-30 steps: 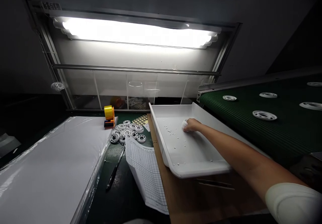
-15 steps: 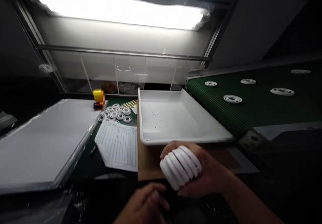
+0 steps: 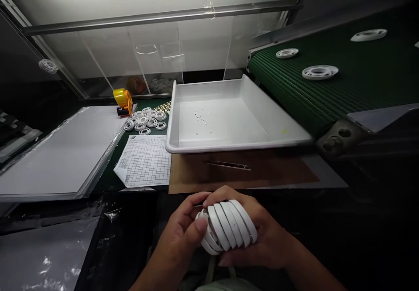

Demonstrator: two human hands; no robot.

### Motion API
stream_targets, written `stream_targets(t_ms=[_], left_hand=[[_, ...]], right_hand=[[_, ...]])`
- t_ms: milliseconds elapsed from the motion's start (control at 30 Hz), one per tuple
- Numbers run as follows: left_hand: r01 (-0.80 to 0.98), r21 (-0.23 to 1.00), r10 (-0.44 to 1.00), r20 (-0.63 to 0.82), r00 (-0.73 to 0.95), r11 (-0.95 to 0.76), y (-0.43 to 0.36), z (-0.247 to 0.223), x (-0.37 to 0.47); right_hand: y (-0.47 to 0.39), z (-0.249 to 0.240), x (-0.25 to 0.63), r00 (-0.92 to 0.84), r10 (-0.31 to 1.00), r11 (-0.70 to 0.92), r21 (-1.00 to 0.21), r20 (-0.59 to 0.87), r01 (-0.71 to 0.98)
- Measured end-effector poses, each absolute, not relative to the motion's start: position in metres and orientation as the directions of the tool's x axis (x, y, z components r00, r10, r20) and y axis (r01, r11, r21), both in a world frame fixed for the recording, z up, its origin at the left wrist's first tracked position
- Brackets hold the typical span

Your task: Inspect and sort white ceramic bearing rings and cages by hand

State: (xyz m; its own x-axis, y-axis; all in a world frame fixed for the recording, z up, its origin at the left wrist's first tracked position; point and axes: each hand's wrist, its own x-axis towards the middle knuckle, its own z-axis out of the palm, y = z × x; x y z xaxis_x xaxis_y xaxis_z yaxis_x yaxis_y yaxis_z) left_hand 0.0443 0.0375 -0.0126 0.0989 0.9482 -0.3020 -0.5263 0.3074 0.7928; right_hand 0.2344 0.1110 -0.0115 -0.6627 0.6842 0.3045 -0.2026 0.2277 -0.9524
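Note:
My right hand (image 3: 262, 230) is wrapped round a stack of white plastic rings (image 3: 231, 225), several lying face to face and tilted. At the stack's left end my left hand (image 3: 183, 225) is closed on the end ring, its thumb pressed against the ring's open face. Both hands are low in the head view, in front of the table's near edge. Beyond them a white tray (image 3: 212, 140) holds only a few dark specks and a yellow bit. The fingertips under the stack are hidden.
Tweezers (image 3: 229, 165) lie on brown cardboard (image 3: 196, 177). Left are a printed form (image 3: 147, 160), a pile of loose rings (image 3: 147, 120), a tape dispenser (image 3: 123, 102) and stacked white sheets (image 3: 65, 151). A green conveyor belt (image 3: 327, 94) on the right carries more rings.
My left hand has come up to the stack and now grips its left end. The view has tilted downward, bringing tweezers into sight. Rings on the belt have shifted.

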Motion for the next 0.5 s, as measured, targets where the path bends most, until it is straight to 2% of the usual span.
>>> stream_targets(t_ms=[100, 167, 233, 300, 367, 500], left_hand=[[-0.468, 0.859, 0.956, -0.278, -0.092, 0.205, 0.038, -0.011, 0.04], [-0.405, 0.911, 0.939, -0.207, -0.276, 0.082, 0.038, -0.009, 0.04], [-0.362, 0.932, 0.91, -0.138, -0.391, -0.015, 0.037, -0.007, 0.046], [-0.367, 0.93, 0.917, -0.12, -0.381, -0.031, 0.033, -0.007, 0.055], [-0.395, 0.919, 0.946, -0.134, -0.296, 0.007, 0.028, -0.008, 0.065], [-0.403, 0.91, 0.973, -0.169, -0.157, 0.093, 0.013, -0.014, 0.07]], right_hand=[[0.102, -0.017, 0.236, -0.529, 0.793, 0.229, -0.953, 0.301, -0.198], [0.092, -0.024, 0.229, -0.426, 0.878, 0.127, -0.964, 0.218, -0.233], [0.08, -0.03, 0.217, -0.36, 0.924, 0.005, -0.947, 0.127, -0.322], [0.07, -0.035, 0.203, -0.313, 0.942, -0.016, -0.913, 0.123, -0.408], [0.064, -0.037, 0.195, -0.265, 0.948, 0.039, -0.892, 0.175, -0.45], [0.064, -0.037, 0.199, -0.298, 0.906, 0.214, -0.934, 0.299, -0.286]])
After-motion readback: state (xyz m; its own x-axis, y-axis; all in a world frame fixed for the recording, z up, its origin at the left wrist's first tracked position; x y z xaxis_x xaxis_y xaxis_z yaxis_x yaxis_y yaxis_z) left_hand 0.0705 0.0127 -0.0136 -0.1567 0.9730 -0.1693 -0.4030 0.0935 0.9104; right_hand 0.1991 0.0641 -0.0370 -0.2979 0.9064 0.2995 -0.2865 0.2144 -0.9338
